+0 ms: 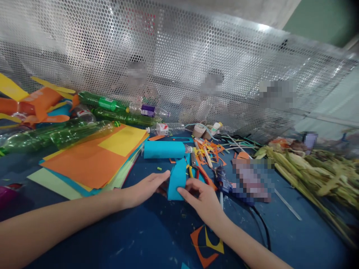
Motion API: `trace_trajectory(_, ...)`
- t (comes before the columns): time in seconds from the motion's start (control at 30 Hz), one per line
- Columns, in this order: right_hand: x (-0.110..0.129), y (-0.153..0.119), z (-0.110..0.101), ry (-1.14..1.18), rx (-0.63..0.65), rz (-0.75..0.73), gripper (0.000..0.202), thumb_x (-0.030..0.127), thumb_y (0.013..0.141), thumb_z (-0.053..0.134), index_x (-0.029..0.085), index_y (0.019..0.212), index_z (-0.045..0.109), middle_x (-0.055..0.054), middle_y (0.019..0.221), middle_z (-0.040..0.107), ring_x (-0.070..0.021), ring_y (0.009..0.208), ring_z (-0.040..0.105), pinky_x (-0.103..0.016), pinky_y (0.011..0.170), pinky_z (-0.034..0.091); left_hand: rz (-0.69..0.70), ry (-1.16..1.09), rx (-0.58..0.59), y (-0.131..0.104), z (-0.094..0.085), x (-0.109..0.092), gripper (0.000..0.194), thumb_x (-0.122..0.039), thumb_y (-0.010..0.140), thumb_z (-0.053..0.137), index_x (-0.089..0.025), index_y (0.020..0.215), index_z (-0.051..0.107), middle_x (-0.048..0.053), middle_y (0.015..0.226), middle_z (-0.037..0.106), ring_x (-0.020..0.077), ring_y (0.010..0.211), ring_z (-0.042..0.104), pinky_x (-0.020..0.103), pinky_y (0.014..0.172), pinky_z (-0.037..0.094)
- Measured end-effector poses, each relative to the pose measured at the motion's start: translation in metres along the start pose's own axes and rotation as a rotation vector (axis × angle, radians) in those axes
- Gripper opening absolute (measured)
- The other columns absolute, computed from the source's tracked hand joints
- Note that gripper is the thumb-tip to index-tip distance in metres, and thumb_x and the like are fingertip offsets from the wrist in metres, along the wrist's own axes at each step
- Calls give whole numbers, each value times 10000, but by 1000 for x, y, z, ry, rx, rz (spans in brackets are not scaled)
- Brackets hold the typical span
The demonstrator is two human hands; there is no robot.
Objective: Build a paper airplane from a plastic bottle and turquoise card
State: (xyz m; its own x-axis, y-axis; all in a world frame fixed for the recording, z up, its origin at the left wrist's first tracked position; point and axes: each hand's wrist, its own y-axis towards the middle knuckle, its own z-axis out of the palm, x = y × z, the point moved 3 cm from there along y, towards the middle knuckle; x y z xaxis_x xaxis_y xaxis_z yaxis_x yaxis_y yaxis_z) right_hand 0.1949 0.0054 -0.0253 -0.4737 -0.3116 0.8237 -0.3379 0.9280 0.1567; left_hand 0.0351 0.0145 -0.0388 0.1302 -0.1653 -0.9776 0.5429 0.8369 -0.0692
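Between my hands, above the dark blue table, is a curved piece of blue paper (177, 181) with a narrowing top. My right hand (203, 198) pinches its lower right edge between thumb and fingers. On the other side, my left hand (147, 188) holds the paper's left edge; its thumb shows, while the fingertips are hidden behind the sheet. Just beyond lies a clear plastic bottle wrapped in blue paper (164, 149), its neck pointing right. Scissors with red and yellow handles (194, 172) lie close to my right hand, partly covered by paper scraps.
Stacked coloured paper (84, 160) lies at left, near green bottles (84, 134) and an orange-yellow paper model (39, 102). A blue glue gun (223, 181) with a black cord is at right, before corn husks (314, 172). Cut paper frames (203, 248) lie in front; a mesh panel (179, 56) stands behind.
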Motion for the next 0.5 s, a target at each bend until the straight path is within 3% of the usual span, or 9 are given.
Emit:
trace_trajectory(0.07, -3, 1, -2, 36, -32, 36, 231, 383, 797, 550, 186, 685, 510, 39, 560, 500, -111, 522, 501, -216, 507, 407, 21, 35, 44, -2, 2, -2, 535, -547, 854, 325, -131, 840, 661, 84, 809, 647, 196, 774, 582, 331, 752, 452)
trace_trajectory(0.27, -5, 2, -5, -31, -29, 46, 262, 392, 793, 551, 183, 649, 485, 33, 570, 500, -115, 543, 490, -225, 518, 383, 73, 299, 58, -1, 3, 3, 304, -388, 686, 665, -153, 877, 633, 41, 816, 640, 208, 828, 582, 290, 736, 452)
trace_trajectory(0.4, -4, 2, -6, -35, -18, 49, 253, 385, 784, 568, 184, 658, 482, 32, 576, 500, -114, 550, 486, -228, 524, 391, 109, 339, 77, 1, 3, 7, 219, -314, 740, 610, -157, 891, 633, 46, 881, 647, 202, 854, 589, 294, 771, 451)
trace_trajectory(0.5, -1, 3, -11, 51, -67, 41, 203, 381, 786, 571, 188, 781, 507, 12, 687, 544, -122, 627, 525, -217, 537, 423, 134, 372, 92, 0, 5, 6, 187, -254, 761, 576, -160, 915, 626, 42, 911, 641, 192, 864, 588, 287, 786, 451)
